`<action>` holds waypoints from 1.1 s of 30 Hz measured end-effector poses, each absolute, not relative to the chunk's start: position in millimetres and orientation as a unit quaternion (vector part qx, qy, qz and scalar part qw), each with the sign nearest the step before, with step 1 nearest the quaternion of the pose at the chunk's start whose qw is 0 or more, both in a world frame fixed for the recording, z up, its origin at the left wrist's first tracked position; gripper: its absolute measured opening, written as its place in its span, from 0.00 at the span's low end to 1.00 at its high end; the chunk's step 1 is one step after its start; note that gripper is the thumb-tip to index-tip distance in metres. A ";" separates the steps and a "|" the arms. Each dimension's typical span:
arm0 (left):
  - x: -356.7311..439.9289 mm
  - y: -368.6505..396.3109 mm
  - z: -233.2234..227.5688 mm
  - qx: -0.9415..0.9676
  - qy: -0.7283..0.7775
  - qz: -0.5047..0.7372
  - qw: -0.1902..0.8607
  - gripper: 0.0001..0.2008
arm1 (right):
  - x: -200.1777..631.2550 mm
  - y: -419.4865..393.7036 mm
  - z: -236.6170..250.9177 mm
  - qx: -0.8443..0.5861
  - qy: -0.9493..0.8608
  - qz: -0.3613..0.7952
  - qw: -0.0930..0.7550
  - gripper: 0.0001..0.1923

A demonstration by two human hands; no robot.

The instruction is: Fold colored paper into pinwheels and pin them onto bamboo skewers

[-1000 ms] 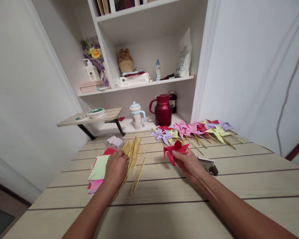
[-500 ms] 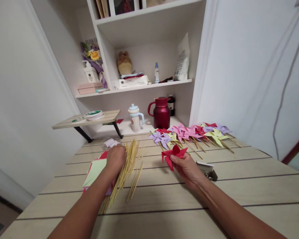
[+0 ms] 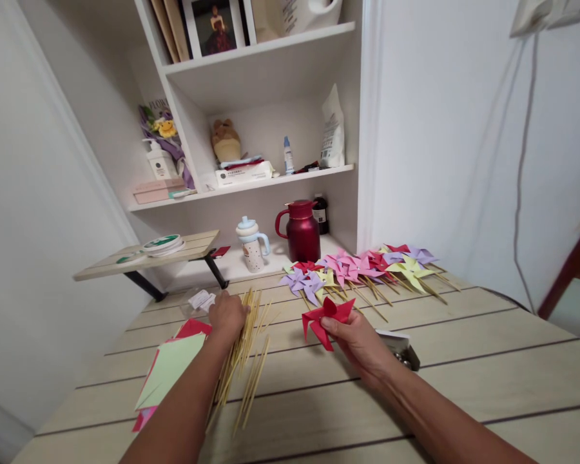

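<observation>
Slatted wooden table (image 3: 464, 380): thin bamboo sticks (image 3: 244, 351), folded red paper pinwheel (image 3: 326, 317).

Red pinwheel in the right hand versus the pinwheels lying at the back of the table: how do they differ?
The red pinwheel is held off the table by the right hand; the finished pinwheels lie on it. The red one shows no stick; the finished ones each have a wooden stick. It is single; they form a mixed row of purple, pink, yellow and red. Both are folded paper with the same bladed shape.
</observation>
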State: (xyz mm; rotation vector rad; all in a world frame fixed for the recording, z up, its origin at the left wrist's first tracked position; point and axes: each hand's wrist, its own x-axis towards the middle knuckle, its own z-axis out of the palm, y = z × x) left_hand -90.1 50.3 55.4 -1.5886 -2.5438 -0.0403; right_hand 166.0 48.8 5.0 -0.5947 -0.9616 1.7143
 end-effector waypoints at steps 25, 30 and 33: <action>-89.6 53.6 51.5 -0.439 -0.895 -0.019 -0.079 0.18 | 168.1 53.1 3.9 -0.263 -0.405 0.709 0.514 0.15; -93.5 47.7 54.7 -0.422 -0.903 -0.028 -0.070 0.18 | 169.2 52.5 4.1 -0.246 -0.417 0.714 0.506 0.14; -94.4 44.2 56.5 -0.425 -0.903 -0.037 -0.054 0.18 | 169.2 51.1 4.5 -0.235 -0.431 0.716 0.497 0.14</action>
